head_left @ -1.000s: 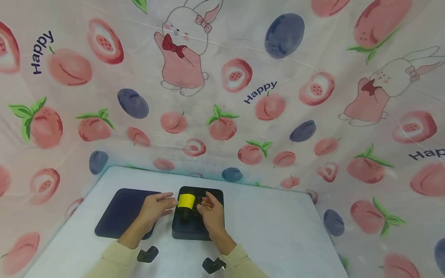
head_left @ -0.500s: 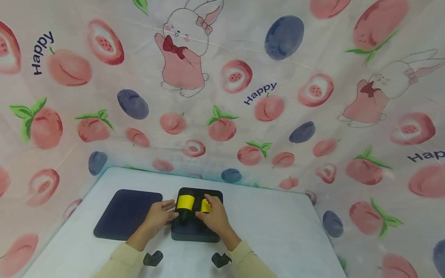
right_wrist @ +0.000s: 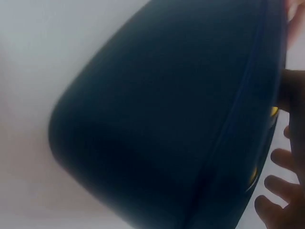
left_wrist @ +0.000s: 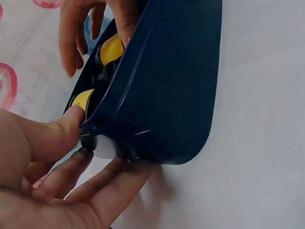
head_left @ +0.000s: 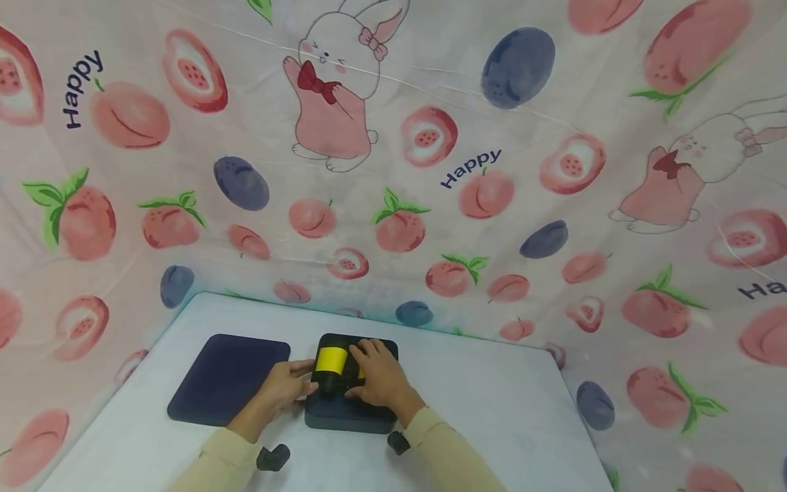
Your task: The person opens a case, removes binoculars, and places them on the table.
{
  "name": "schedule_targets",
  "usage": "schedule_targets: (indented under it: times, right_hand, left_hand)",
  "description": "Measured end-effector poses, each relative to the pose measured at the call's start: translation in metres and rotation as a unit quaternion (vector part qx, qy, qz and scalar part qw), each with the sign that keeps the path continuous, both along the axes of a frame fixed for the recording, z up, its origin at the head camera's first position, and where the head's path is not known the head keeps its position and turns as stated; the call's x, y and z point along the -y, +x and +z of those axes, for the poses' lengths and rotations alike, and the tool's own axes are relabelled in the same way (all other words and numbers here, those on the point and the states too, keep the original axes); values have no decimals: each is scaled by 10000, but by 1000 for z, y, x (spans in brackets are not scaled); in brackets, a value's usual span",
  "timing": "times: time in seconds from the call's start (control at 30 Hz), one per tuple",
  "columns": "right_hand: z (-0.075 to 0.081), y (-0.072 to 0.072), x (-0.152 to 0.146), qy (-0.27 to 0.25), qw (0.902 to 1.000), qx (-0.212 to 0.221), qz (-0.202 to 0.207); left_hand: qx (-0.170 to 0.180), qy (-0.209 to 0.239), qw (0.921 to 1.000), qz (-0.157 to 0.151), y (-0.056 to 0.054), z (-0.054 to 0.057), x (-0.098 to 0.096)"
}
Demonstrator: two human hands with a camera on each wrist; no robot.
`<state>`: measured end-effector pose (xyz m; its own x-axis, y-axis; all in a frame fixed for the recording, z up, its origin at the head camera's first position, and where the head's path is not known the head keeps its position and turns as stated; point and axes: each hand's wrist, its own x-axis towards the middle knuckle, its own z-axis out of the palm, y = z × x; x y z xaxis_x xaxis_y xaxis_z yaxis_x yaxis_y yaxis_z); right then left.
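Black-and-yellow binoculars (head_left: 332, 360) lie inside an open dark blue case (head_left: 347, 418) on the white table. With bent fingers over its right barrel, my right hand (head_left: 378, 374) grips the binoculars; the thumb reaches in at the near end. My left hand (head_left: 284, 388) holds the case's left side. In the left wrist view, its thumb (left_wrist: 71, 121) is at the rim beside a yellow barrel, and the other fingers touch the outer wall. The right wrist view is mostly filled by the case wall (right_wrist: 157, 105), which hides most of the contents.
A flat dark blue lid-like panel (head_left: 215, 379) lies left of the case. Peach-and-rabbit patterned cloth (head_left: 381, 123) hangs behind and around the white table (head_left: 479, 403). Black wrist-worn pieces (head_left: 273, 458) show near both sleeves.
My right hand has come down over the right yellow barrel, covering most of it, and has closed on it. My left hand has moved slightly nearer, onto the case's left edge.
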<state>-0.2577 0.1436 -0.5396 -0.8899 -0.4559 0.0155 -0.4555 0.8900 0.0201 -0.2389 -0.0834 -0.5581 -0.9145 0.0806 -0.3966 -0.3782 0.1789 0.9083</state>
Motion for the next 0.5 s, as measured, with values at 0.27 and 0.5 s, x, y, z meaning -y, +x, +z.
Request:
schedule_targets:
  times: [0.27, 0.5]
  right_hand:
    - [-6, -12, 5, 469, 9985, 210, 199]
    - [-6, -16, 5, 575, 9974, 418, 81]
  left_hand:
    - [-48, 19, 10000, -4, 2, 0, 2]
    - [10, 51, 10000, -38, 1, -1, 2]
